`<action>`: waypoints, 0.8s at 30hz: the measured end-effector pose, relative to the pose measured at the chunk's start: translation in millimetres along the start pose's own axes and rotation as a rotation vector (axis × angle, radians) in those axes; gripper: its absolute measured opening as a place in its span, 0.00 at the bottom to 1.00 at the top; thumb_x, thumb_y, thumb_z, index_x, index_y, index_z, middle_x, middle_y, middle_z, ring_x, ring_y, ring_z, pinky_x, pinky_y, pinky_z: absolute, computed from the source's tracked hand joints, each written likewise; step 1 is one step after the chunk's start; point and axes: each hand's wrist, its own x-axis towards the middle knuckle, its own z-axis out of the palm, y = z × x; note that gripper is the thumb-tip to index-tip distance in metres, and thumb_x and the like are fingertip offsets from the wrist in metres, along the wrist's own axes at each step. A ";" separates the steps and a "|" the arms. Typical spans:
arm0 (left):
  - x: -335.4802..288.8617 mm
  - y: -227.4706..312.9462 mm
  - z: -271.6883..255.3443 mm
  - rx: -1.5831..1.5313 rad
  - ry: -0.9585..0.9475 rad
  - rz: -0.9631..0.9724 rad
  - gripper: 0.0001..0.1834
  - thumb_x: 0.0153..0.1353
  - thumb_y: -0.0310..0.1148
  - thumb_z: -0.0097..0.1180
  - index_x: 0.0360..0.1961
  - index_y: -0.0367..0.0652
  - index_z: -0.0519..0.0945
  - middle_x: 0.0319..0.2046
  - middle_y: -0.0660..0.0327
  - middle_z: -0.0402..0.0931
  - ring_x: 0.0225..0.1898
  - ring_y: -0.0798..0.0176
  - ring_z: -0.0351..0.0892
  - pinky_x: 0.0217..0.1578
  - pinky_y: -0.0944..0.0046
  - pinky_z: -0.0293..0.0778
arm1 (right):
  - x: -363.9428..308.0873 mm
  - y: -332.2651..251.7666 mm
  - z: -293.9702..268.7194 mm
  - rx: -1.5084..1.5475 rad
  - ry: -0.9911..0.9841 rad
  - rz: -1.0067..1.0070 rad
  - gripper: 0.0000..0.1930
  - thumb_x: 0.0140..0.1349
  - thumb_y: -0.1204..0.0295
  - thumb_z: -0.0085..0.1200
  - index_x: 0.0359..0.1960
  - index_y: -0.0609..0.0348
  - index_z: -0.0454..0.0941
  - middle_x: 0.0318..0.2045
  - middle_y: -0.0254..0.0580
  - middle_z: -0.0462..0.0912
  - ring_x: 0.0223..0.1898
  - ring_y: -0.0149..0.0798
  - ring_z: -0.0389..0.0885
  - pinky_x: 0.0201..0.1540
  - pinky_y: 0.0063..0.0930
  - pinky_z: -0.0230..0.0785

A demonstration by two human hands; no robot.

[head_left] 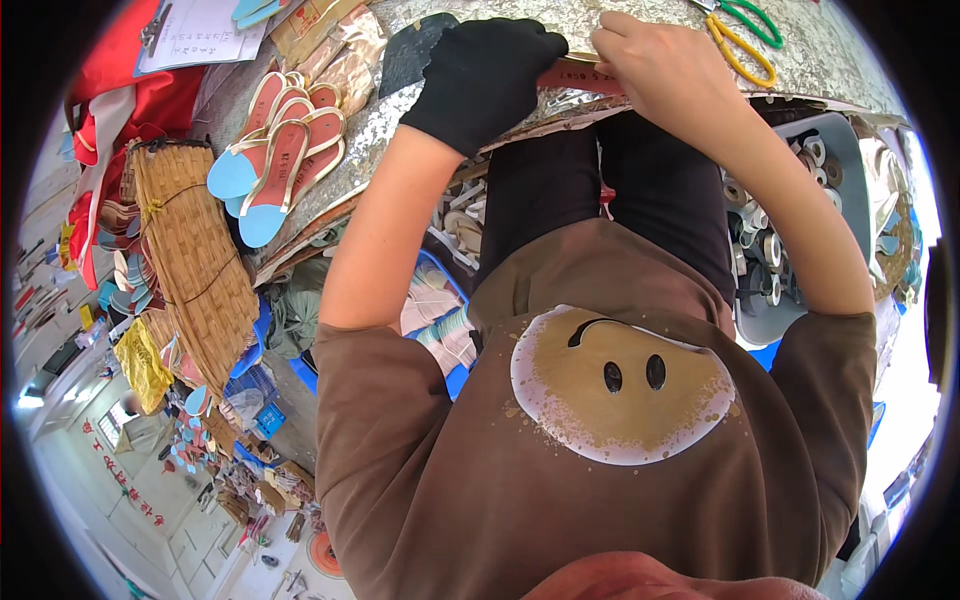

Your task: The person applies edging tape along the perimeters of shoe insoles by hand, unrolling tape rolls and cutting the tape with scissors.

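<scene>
At the near edge of the foil-covered workbench (620,25), my black-gloved left hand (485,75) pressed down on a red insole strip (580,76), fingers curled over it. My bare right hand (650,55) pinched the strip's other end, though I couldn't quite see the fingertips. Left of them lay a stack of blue-heeled insoles (275,160); yellow- and green-handled scissors (745,35) sat beyond.

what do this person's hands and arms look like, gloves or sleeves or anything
The left hand wears a black fabric glove reaching the wrist. The right hand is bare, without a glove. Both forearms are uncovered; short brown sleeves of a T-shirt end above the elbows.
</scene>
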 end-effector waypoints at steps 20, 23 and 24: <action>47.3 43.9 16.3 0.009 -0.260 -0.087 0.19 0.54 0.54 0.57 0.27 0.50 0.84 0.27 0.57 0.82 0.31 0.52 0.84 0.30 0.52 0.77 | -34.0 25.0 8.7 0.211 0.158 0.040 0.10 0.61 0.66 0.56 0.38 0.56 0.72 0.33 0.39 0.73 0.29 0.47 0.80 0.29 0.38 0.70; 55.7 49.2 13.2 -0.083 -0.386 -0.037 0.20 0.55 0.53 0.55 0.28 0.48 0.84 0.27 0.55 0.82 0.32 0.50 0.83 0.32 0.52 0.77 | -47.8 32.2 1.9 0.360 0.089 0.241 0.15 0.59 0.59 0.60 0.33 0.57 0.72 0.29 0.40 0.76 0.28 0.47 0.78 0.27 0.37 0.66; 49.5 55.6 9.3 -0.065 -0.466 -0.089 0.19 0.57 0.52 0.54 0.29 0.48 0.85 0.27 0.53 0.82 0.33 0.49 0.84 0.34 0.52 0.78 | -55.4 39.5 0.8 0.281 -0.027 0.283 0.20 0.58 0.57 0.63 0.24 0.60 0.70 0.19 0.39 0.71 0.21 0.38 0.73 0.24 0.30 0.60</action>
